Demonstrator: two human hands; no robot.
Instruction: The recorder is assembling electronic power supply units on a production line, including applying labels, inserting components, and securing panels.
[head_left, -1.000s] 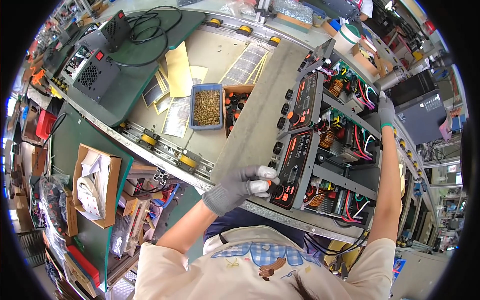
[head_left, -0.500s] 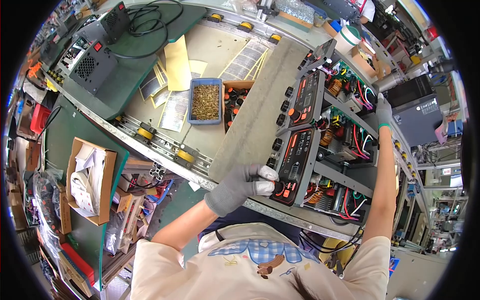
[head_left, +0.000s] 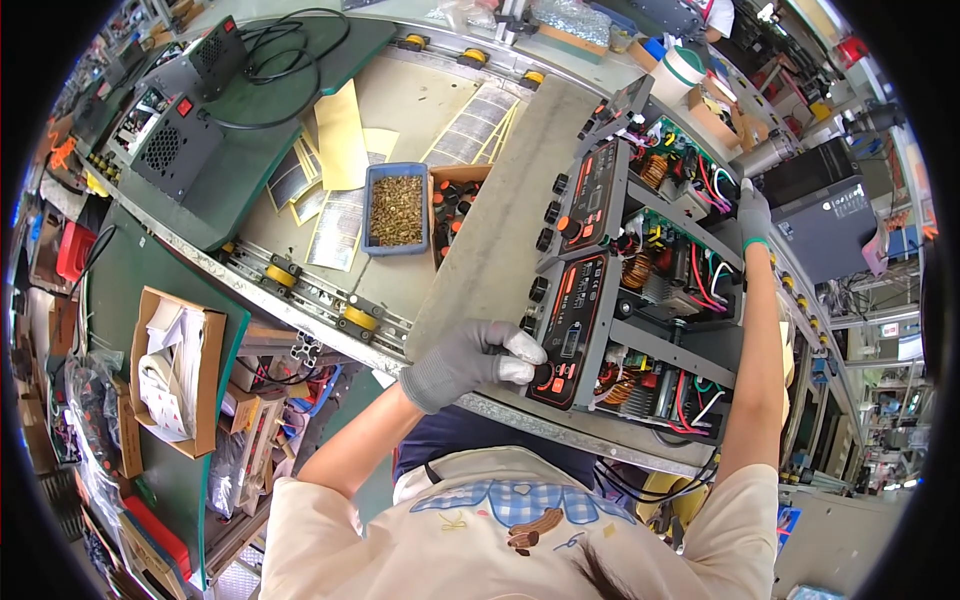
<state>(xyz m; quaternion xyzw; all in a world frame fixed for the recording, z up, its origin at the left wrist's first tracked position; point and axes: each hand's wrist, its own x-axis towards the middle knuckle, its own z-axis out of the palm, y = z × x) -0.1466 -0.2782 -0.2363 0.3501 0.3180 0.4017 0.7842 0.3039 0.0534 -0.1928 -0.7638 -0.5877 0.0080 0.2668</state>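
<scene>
Two open electronic units with black and orange front panels stand side by side on a grey board (head_left: 500, 220). My left hand (head_left: 470, 362), in a grey glove, pinches a black knob (head_left: 542, 374) low on the near unit's front panel (head_left: 570, 335). My right hand (head_left: 754, 212), also gloved, rests on the far top edge of the chassis, above coloured wires and copper coils (head_left: 690, 270). The second unit's panel (head_left: 592, 195) carries more black knobs and one orange knob.
A blue tray of brass screws (head_left: 397, 208) and a box of black knobs (head_left: 452, 205) sit left of the board. Sticker sheets (head_left: 335, 160) lie beyond them. A roller rail (head_left: 300, 285) edges the bench. Black cased units (head_left: 180, 140) and a cardboard box (head_left: 175, 370) lie left.
The view has shifted slightly. My left hand stays on the knob with its fingers turned a little; my right hand keeps its place on the chassis.
</scene>
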